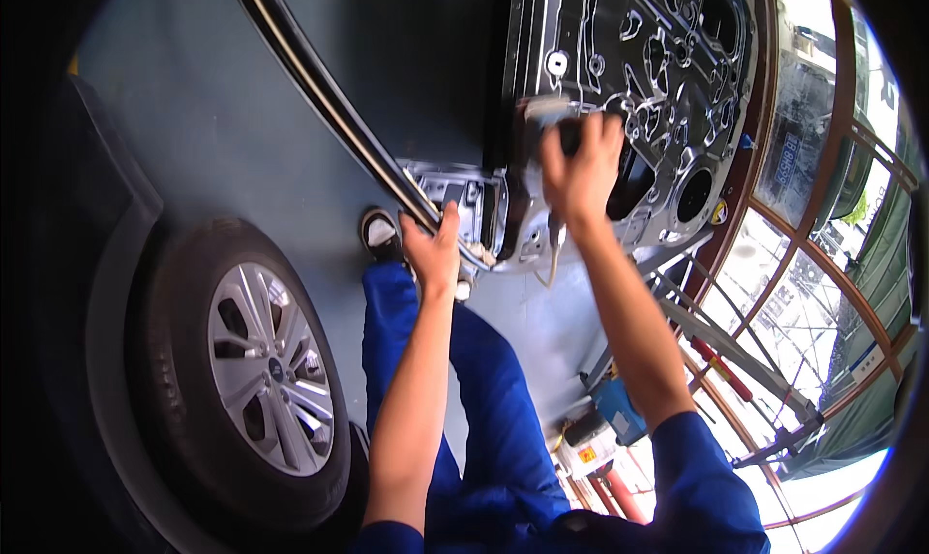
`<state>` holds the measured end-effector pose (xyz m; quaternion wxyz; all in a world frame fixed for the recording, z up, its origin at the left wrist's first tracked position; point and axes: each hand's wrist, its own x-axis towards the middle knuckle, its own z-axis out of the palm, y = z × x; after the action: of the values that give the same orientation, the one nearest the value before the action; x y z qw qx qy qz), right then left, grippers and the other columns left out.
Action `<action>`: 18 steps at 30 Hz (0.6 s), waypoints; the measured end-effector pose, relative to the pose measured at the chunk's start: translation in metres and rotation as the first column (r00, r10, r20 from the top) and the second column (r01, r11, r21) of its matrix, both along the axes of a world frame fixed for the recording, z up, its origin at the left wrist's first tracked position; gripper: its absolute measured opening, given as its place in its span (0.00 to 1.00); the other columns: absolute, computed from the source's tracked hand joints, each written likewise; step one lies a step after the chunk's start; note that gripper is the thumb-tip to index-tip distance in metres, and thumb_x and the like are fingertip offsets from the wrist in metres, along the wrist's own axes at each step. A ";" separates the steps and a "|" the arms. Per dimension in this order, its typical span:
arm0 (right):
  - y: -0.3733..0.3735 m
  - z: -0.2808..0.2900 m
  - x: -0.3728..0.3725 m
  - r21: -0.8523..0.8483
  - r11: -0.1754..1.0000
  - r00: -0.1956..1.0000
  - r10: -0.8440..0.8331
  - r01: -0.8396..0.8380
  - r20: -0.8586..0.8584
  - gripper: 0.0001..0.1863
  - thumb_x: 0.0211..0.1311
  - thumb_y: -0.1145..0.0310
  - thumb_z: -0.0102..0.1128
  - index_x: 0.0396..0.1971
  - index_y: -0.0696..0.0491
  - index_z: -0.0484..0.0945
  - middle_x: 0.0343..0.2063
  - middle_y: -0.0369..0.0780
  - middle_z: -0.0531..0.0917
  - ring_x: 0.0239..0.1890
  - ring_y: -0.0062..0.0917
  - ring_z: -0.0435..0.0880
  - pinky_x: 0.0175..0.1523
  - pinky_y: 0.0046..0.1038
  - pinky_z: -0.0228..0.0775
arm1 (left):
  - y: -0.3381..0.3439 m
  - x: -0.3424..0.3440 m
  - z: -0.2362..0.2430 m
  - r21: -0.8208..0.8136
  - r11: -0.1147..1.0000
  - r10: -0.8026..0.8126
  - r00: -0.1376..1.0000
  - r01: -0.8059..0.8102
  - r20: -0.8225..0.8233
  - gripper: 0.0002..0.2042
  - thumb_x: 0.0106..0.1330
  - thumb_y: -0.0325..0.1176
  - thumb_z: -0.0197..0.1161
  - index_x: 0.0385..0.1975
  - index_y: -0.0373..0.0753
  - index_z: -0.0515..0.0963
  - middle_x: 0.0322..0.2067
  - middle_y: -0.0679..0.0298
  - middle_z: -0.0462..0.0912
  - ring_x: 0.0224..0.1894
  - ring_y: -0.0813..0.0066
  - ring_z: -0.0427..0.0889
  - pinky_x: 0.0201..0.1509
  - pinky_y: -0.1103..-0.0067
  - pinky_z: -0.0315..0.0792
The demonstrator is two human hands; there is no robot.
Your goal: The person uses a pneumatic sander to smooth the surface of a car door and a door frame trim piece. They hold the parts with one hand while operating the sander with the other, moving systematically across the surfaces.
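My left hand point(435, 254) is closed around the lower part of a long, curved black strip with a bright metallic line point(319, 99), which runs up past the top edge of the picture. Just right of that hand is the end of a dark, bare car door point(605, 46), its inner side showing many cut-outs. Over the door's near part, my right hand point(585, 162) has its fingers curled around something dark and block-like, blurred by motion; its kind cannot be made out. A thin pale cable point(554, 261) hangs below that hand.
On the left, a car wheel point(276, 370) with silver spokes sits under a dark fender point(102, 293). A metal stand point(745, 360) with a red part rises at right, before brown-framed windows point(789, 254). A blue machine point(619, 409) stands on the floor near my legs.
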<state>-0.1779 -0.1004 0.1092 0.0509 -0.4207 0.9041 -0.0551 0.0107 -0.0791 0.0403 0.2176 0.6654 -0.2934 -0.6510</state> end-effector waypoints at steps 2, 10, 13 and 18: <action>-0.019 0.001 -0.018 -0.050 0.990 0.991 -0.131 0.133 0.042 0.18 0.56 0.59 0.63 0.38 0.57 0.73 0.40 0.51 0.71 0.45 0.49 0.73 0.45 0.46 0.72 | -0.005 -0.002 -0.002 0.035 0.999 0.008 0.999 -0.006 -0.036 0.17 0.61 0.29 0.69 0.45 0.31 0.71 0.34 0.67 0.77 0.34 0.80 0.73 0.44 0.82 0.70; 0.017 0.001 -0.001 -0.059 0.995 0.996 -0.083 0.085 0.030 0.14 0.57 0.62 0.61 0.37 0.56 0.74 0.37 0.49 0.73 0.42 0.47 0.72 0.48 0.43 0.67 | -0.002 0.001 0.001 -0.129 0.989 -0.063 0.992 0.077 0.114 0.20 0.57 0.40 0.71 0.39 0.32 0.72 0.28 0.56 0.83 0.29 0.65 0.82 0.38 0.72 0.75; -0.008 0.001 -0.017 -0.032 0.995 0.995 -0.100 0.099 -0.015 0.15 0.58 0.61 0.60 0.38 0.57 0.74 0.38 0.51 0.73 0.42 0.47 0.73 0.49 0.44 0.68 | -0.003 0.001 -0.001 -0.077 0.992 -0.091 0.991 0.099 0.098 0.19 0.58 0.38 0.72 0.40 0.32 0.73 0.30 0.61 0.82 0.30 0.70 0.79 0.40 0.75 0.74; 0.033 0.017 0.034 0.123 0.992 0.992 0.013 -0.029 0.128 0.17 0.56 0.59 0.62 0.37 0.56 0.72 0.38 0.50 0.70 0.44 0.48 0.72 0.46 0.47 0.70 | -0.001 0.006 0.001 -0.021 0.994 -0.103 0.990 0.105 0.099 0.19 0.59 0.36 0.72 0.43 0.34 0.74 0.33 0.65 0.81 0.33 0.77 0.78 0.42 0.79 0.73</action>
<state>-0.1437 -0.0676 0.1260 0.1351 -0.4217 0.8963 -0.0246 0.0166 -0.0797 0.0414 0.1772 0.6773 -0.3464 -0.6244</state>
